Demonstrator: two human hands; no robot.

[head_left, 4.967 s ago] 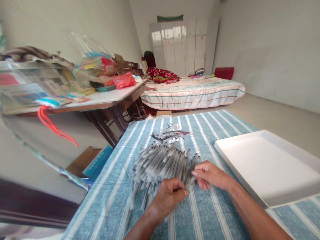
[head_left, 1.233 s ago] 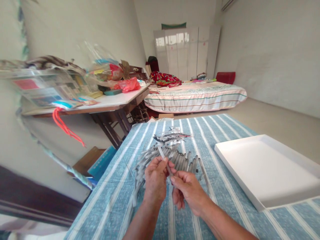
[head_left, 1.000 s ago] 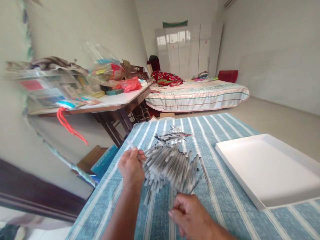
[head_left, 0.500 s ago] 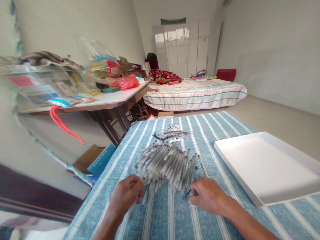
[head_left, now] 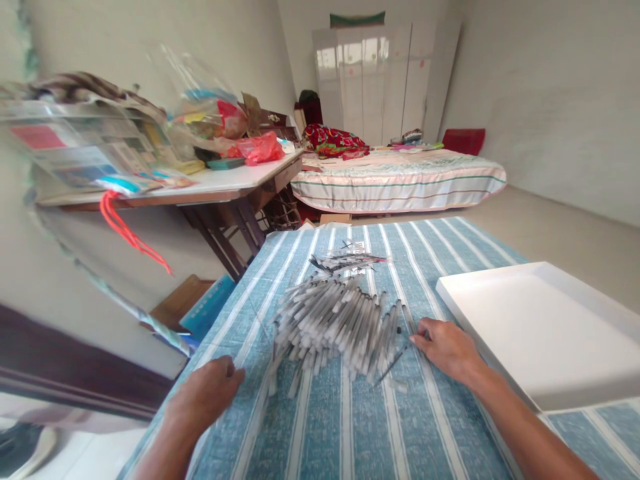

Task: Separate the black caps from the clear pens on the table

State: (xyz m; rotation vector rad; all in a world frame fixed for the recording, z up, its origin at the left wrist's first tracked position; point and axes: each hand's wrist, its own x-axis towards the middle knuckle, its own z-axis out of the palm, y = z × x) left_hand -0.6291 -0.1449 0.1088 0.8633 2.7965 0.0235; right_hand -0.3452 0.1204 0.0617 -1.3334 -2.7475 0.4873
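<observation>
A heap of pens point(head_left: 325, 320) with pale translucent barrels and dark ends lies on the striped blue cloth point(head_left: 320, 433). My left hand point(head_left: 207, 393) hovers near the heap's lower left, apart from it, fingers curled in and nothing showing in them. To the right of the heap is my right hand point(head_left: 445, 347), thumb and fingers pressed together low over the cloth. Whether anything small sits in that pinch is hidden. A thin dark stick like a pen refill point(head_left: 391, 367) lies between the heap and this hand. Behind the heap are thin dark pieces point(head_left: 345, 261), loosely piled.
A shallow white box point(head_left: 545, 340) stands at the right, close to my right forearm. On the left, a side table point(head_left: 215, 190) carries bags and papers, with a red cord point(head_left: 133, 233) hanging down. A bed point(head_left: 400, 183) is beyond the cloth's far edge.
Both hands have drawn apart from the heap, the left one down and leftward, the right one up and rightward. The dark stick by the right hand now lies on the cloth. The view has shifted slightly.
</observation>
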